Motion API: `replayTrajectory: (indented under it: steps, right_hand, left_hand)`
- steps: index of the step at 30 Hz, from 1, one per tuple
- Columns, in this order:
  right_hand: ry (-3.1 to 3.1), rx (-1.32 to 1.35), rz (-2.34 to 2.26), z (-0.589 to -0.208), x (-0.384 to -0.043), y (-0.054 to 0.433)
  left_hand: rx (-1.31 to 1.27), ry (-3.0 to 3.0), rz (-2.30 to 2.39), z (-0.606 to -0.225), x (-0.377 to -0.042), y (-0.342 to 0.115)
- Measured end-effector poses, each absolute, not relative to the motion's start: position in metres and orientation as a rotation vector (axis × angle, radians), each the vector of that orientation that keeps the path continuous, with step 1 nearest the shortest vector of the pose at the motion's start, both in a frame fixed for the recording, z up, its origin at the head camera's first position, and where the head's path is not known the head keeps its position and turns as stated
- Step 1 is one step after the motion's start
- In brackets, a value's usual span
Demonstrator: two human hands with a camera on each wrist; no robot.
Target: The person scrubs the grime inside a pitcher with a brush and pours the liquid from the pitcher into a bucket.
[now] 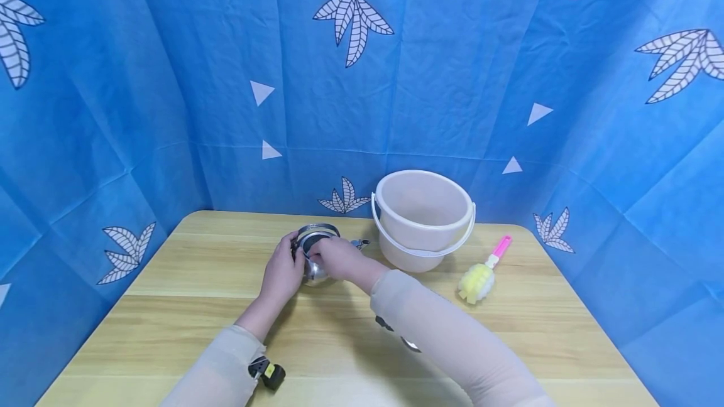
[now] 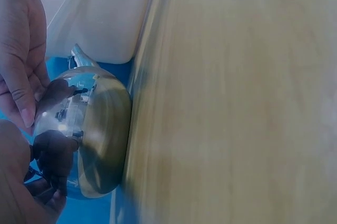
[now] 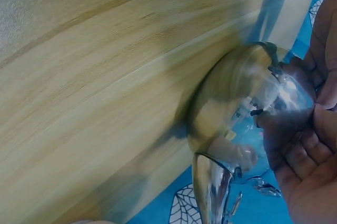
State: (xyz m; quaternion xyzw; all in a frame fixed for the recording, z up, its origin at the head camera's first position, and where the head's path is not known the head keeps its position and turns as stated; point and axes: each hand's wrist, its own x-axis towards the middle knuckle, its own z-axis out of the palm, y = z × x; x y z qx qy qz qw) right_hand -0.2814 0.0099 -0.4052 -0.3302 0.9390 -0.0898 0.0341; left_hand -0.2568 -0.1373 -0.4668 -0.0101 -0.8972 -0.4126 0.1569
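Observation:
A shiny silver metal kettle (image 1: 315,273) sits on the wooden table, left of the bucket. Its short spout (image 3: 210,190) points toward the bucket. My left hand (image 1: 285,271) grips the kettle's left side near the top; a dark fitting shows by its fingers in the left wrist view. From the right, my right hand (image 1: 343,260) reaches over the kettle, its curled fingers pinching at the upper part. Both hands' fingertips come close together there. The exact part under the right fingers is hidden. A dark ring-shaped rim (image 1: 318,228) shows behind the hands.
A white bucket (image 1: 424,240) with its handle hanging down in front stands at the back. Right of it lies a sponge brush (image 1: 477,282) with a pink handle. Blue patterned cloth (image 1: 339,112) encloses the table's (image 1: 215,256) back and sides.

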Motion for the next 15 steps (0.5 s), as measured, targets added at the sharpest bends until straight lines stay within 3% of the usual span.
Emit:
replayTrajectory:
  steps: [15]
  right_hand:
    - [2.906,-1.002,-0.386,-0.4006,-0.2795,0.0086]
  left_hand:
    - [-0.031,-2.571,-1.165,-0.4639,-0.2548,-0.1368]
